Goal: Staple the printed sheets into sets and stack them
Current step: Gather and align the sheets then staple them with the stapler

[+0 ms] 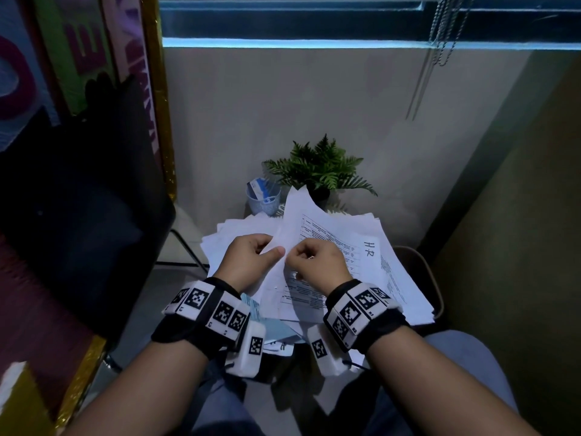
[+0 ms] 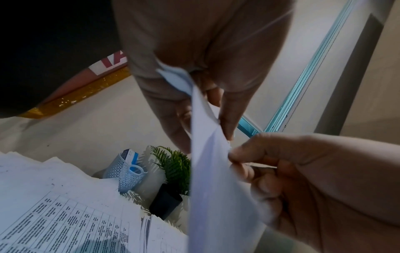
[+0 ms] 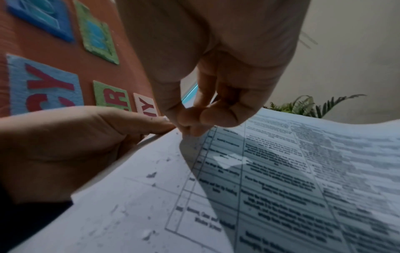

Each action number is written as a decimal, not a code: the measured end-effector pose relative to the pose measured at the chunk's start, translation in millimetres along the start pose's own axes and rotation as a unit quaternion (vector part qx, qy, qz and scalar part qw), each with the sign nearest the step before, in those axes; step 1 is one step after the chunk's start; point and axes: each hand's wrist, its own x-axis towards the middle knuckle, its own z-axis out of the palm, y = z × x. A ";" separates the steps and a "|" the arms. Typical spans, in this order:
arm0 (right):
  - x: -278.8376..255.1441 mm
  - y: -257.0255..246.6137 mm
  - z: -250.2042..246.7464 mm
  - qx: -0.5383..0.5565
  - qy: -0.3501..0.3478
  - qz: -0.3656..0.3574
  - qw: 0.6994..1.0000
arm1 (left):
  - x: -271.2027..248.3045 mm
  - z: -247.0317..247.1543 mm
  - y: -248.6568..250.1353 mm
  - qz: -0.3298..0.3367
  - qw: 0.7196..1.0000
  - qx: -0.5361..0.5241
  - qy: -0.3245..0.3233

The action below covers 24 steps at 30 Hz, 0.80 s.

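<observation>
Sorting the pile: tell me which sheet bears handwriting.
The sheet marked "HR", lying right of the right hand; the other visible sheets carry only print.

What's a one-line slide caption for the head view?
Both hands, left hand and right hand, pinch the edge of printed sheets lifted over a loose paper pile, fern behind.

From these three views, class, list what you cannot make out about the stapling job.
- Stapler: not visible in any view.
- Held sheets: the count is hidden; left wrist view shows them edge-on.
- Right hand: whether its fingers pinch a staple or only paper; too small.
- Printed text: blurred in the right wrist view.
- Table under the paper pile: covered.
</observation>
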 end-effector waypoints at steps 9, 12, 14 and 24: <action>4.6 11.8 7.7 0.000 0.023 -0.042 0.999 | 2.9 2.8 2.2 0.016 0.999 0.032 0.018; 3.5 13.5 9.0 0.029 0.046 -0.050 0.997 | 4.6 4.3 1.7 0.019 0.999 0.038 0.010; 6.2 10.1 5.9 0.059 0.074 -0.059 0.994 | 4.0 7.0 -2.7 0.017 0.998 0.052 -0.003; 50.3 55.2 -76.2 -0.103 0.115 0.037 0.987 | 24.9 -5.2 -18.8 -0.031 0.962 0.268 0.047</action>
